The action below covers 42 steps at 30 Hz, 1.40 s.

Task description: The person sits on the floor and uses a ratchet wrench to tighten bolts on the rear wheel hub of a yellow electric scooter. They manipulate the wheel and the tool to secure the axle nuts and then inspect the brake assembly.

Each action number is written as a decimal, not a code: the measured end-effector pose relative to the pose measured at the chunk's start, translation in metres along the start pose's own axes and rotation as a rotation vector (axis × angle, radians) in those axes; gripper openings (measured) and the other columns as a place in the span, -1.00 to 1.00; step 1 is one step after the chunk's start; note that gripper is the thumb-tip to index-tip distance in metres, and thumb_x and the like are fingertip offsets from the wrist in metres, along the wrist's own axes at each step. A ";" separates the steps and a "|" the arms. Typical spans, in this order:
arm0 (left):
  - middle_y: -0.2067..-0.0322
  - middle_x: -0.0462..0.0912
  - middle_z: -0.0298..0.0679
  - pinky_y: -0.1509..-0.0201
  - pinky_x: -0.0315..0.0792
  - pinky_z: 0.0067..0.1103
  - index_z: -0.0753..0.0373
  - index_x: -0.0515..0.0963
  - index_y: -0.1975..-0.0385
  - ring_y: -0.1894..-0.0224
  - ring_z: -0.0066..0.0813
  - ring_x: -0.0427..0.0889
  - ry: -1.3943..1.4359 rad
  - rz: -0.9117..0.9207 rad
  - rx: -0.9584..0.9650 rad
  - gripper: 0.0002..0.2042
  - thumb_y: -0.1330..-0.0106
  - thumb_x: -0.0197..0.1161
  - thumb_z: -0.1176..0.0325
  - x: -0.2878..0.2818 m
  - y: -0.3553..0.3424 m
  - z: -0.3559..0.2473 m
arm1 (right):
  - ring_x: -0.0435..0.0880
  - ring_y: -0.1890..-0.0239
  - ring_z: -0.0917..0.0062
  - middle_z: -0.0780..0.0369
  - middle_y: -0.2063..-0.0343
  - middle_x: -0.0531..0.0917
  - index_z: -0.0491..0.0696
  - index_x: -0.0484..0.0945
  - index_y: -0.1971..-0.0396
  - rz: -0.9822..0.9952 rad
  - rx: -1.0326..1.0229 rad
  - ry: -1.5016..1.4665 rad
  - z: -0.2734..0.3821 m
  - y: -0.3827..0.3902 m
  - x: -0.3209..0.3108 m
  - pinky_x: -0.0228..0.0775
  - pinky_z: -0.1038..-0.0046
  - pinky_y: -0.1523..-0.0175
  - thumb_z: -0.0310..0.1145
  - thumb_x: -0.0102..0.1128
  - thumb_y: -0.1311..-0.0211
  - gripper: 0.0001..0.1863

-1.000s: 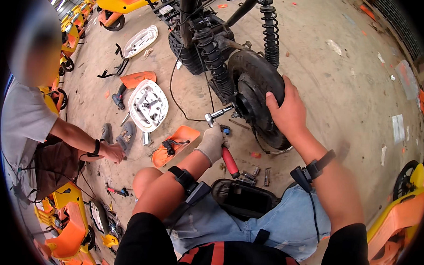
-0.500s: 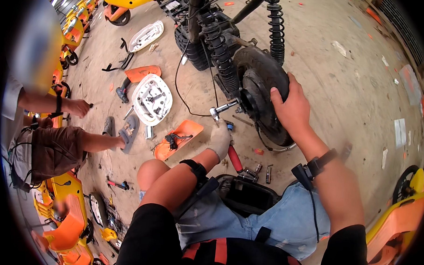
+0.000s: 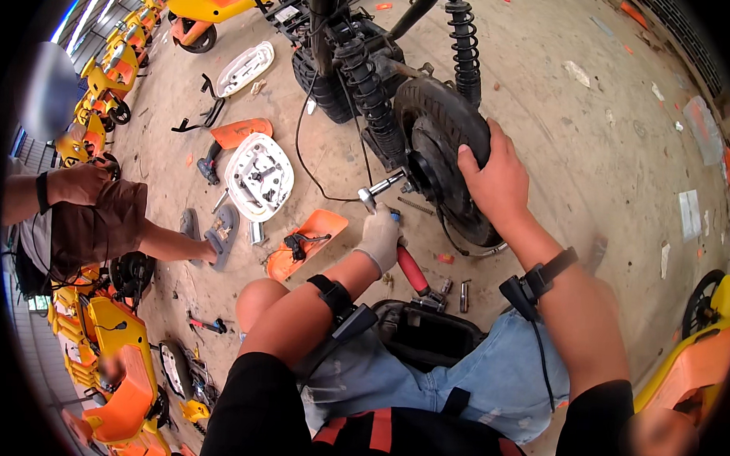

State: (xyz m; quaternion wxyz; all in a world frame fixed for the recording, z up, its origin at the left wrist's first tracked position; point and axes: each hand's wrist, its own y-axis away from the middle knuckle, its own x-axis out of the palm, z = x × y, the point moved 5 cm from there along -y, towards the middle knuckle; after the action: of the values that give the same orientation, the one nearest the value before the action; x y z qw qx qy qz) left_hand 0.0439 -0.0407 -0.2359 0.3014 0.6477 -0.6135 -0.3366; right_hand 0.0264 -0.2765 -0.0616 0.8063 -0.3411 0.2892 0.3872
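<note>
My left hand (image 3: pixel 378 236), in a pale work glove, is closed around a ratchet wrench (image 3: pixel 368 197). The wrench's silver socket (image 3: pixel 390 182) reaches to the axle at the hub of a scooter's wheel. My right hand (image 3: pixel 499 178), bare, grips the black tyre (image 3: pixel 474 145), thumb on the near side and fingers over the tread. Just below the left hand a red handle (image 3: pixel 412 270) shows; I cannot tell whether it belongs to the wrench. Above the wheel stand coil-spring shock absorbers (image 3: pixel 465 51) on the bare scooter frame.
Loose sockets (image 3: pixel 464 296) lie by a black open bin (image 3: pixel 425 335) between my legs. Left are an orange panel (image 3: pixel 321 226), a white tray of small parts (image 3: pixel 260 176) and a drill (image 3: pixel 209 165). A co-worker's hand (image 3: pixel 77 184) is far left, among yellow scooters (image 3: pixel 117 83).
The co-worker's hand has drawn back from above the floor toward their body. My view has shifted slightly; both my hands keep their places on the wrench and tyre.
</note>
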 end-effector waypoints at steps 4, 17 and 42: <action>0.54 0.53 -0.21 0.32 0.54 -0.37 0.27 0.38 0.24 0.48 -0.29 0.61 -0.175 0.039 -0.012 -0.61 -0.49 -0.13 0.02 0.003 0.015 -0.013 | 0.65 0.11 0.09 0.00 0.04 0.58 -0.11 0.34 -0.23 0.008 0.019 0.023 -0.001 -0.001 -0.001 0.53 0.16 0.05 -0.04 0.20 -0.16 -0.31; 0.71 0.06 -0.47 0.59 0.21 -0.53 0.04 0.19 0.50 0.71 -0.57 0.04 0.231 0.113 -0.150 -0.69 -0.49 0.02 0.10 0.012 0.034 -0.019 | 0.67 0.20 0.11 0.02 0.13 0.61 -0.14 0.38 -0.18 -0.097 -0.029 0.010 -0.015 -0.001 0.000 0.59 0.17 0.16 -0.02 0.22 -0.09 -0.29; 0.69 0.30 -0.39 0.49 0.37 -0.54 0.11 0.28 0.48 0.66 -0.52 0.30 0.297 0.155 -0.374 -0.72 -0.39 0.16 0.14 0.030 0.119 0.029 | 0.67 0.16 0.13 0.02 0.12 0.62 -0.14 0.40 -0.17 -0.091 -0.013 0.025 -0.009 0.001 -0.002 0.59 0.21 0.11 -0.03 0.24 -0.10 -0.31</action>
State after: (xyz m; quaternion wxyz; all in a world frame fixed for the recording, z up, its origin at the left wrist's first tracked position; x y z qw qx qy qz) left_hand -0.0495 -0.0777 -0.1596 0.5278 0.5740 -0.5375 -0.3211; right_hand 0.0226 -0.2846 -0.0658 0.8172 -0.3640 0.2809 0.3476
